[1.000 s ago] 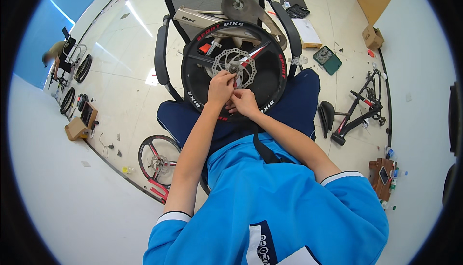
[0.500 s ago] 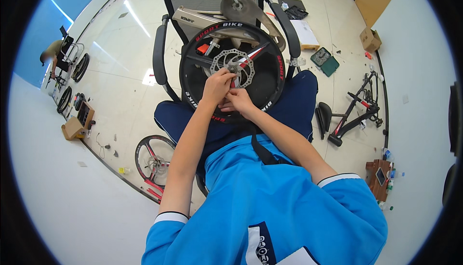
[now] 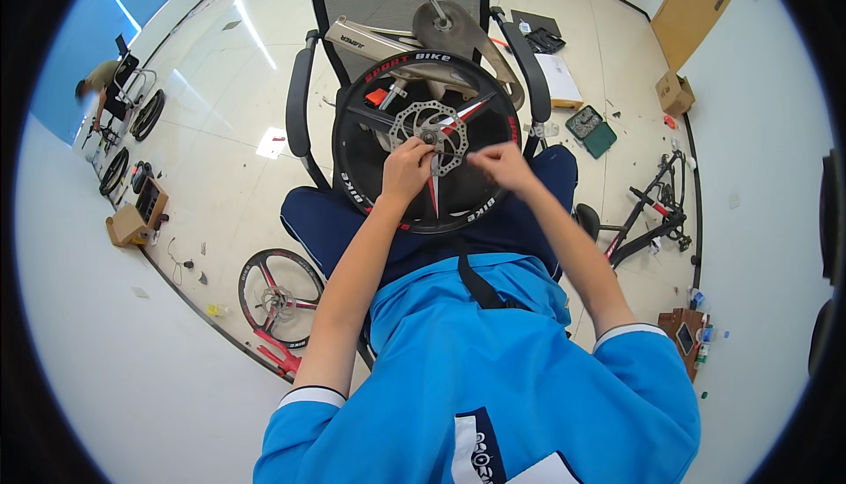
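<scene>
A black bicycle wheel (image 3: 343,151) with red and white spokes lies tilted across my lap and the office chair in front of me. At its middle sits a silver brake disc (image 3: 459,125) around the hub (image 3: 429,138). Close below the hub, my left hand (image 3: 408,170) is closed in a pinch at the disc; whatever it grips is too small to name. Over the wheel's right side hovers my right hand (image 3: 502,167), apart from the left, fingers curled in and slightly blurred. What those fingers hold, if anything, cannot be made out.
Behind the wheel, a beige bicycle frame (image 3: 368,40) rests on the chair, between its armrests (image 3: 300,101). Another wheel (image 3: 245,295) lies at left; a black bike frame (image 3: 636,236) and a green case (image 3: 602,140) are on the right floor. A person (image 3: 101,79) bends at far left.
My right hand has parted from the left and moved right, over the wheel's right side. The left hand stays by the hub. The whole view has shifted slightly.
</scene>
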